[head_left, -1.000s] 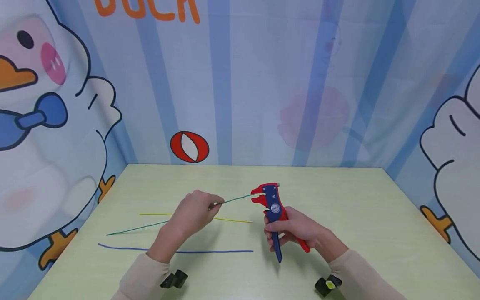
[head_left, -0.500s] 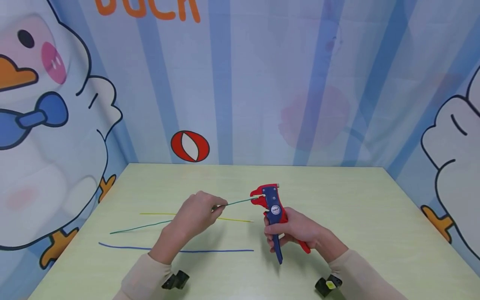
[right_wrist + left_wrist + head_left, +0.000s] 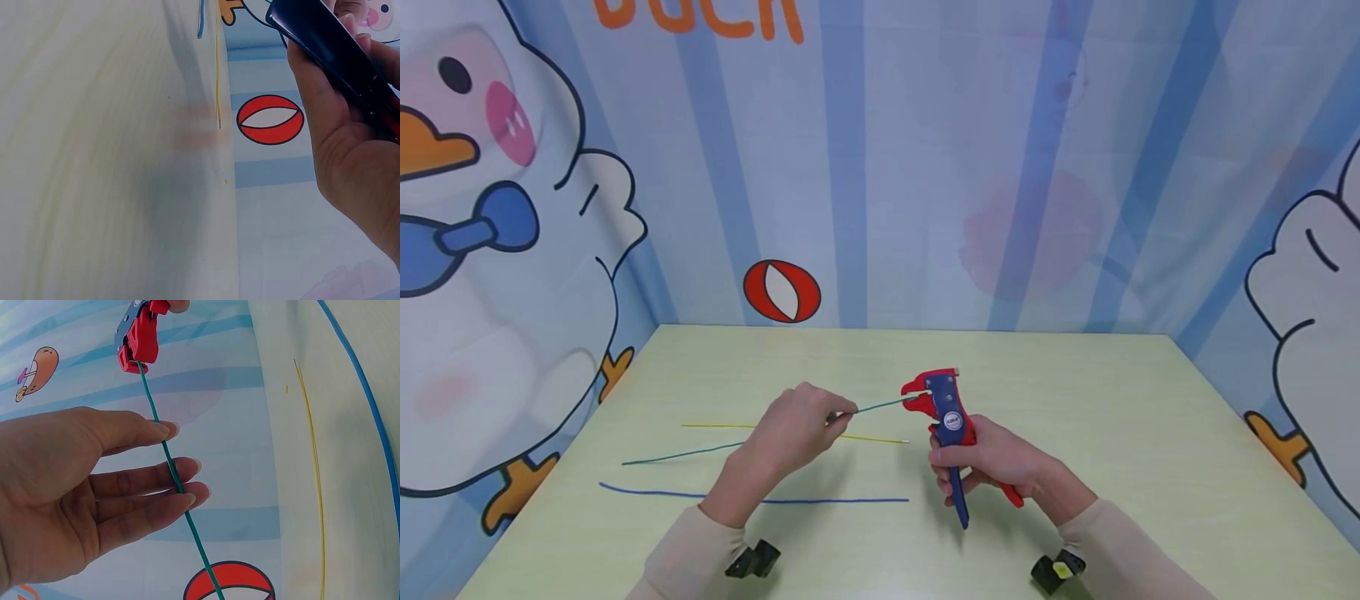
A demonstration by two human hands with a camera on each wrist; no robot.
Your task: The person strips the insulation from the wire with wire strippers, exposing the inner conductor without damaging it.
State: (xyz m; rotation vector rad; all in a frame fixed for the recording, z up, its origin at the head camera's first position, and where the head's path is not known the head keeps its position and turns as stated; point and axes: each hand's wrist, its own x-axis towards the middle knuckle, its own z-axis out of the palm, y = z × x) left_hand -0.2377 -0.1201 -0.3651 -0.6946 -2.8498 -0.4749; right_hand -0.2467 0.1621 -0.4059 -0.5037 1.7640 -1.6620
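Your left hand [image 3: 797, 425] pinched the thin green plastic-coated wire [image 3: 198, 544], and your right hand [image 3: 988, 458] was curled round the handles of the red-and-blue wire-stripping tool [image 3: 942, 396]. The green wire's tip sat in the tool's mouth, above the pale wooden table [image 3: 1075, 392]. You couldn't tell how deep the tip went; too shallow, and a squeeze could have slipped off the end. A loose pinch might have let the wire slide through your fingers, and a slanted entry risked nicking the core.

Below lay a thin yellow wire [image 3: 317, 475] with a bared tip, a small yellow scrap [image 3: 287, 389] near it, and a blue wire [image 3: 375, 409] nearer you, partly hidden by your left arm. Nothing stood before the tool's mouth, though the green wire's tail ran close to the yellow one and might have dragged it.
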